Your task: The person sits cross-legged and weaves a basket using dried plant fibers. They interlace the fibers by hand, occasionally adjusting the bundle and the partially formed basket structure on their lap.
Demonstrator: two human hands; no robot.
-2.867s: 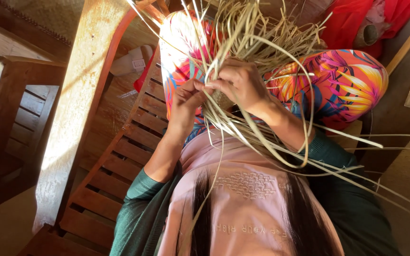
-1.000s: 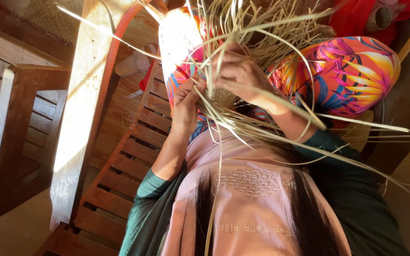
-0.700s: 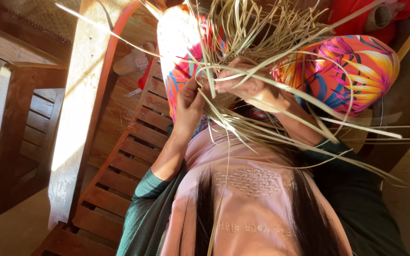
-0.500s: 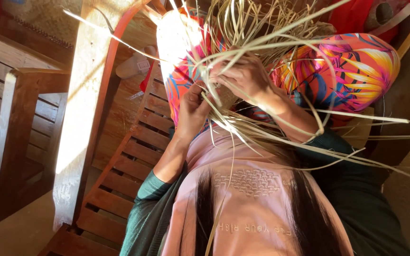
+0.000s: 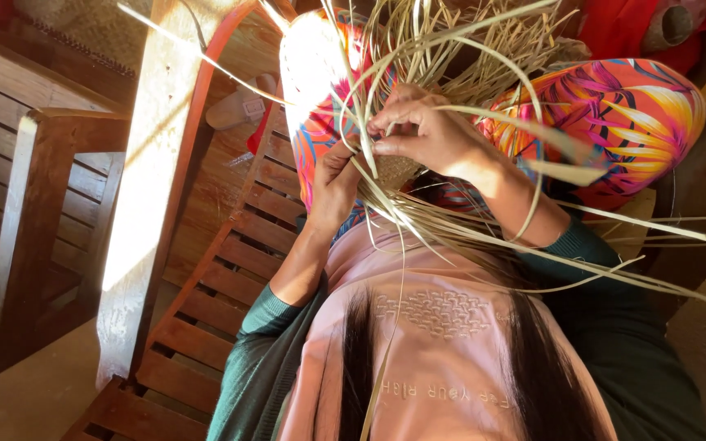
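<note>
Straw-coloured strips fan out from a small woven piece that sits on the person's lap, on the bright flowered trousers. Just above the woven piece, the right hand pinches one strip between thumb and fingers. Just left of it, the left hand is curled around its edge. She seems to be mid-weave. Next, the pinched strip likely needs tucking under its neighbour and pulling snug.
</note>
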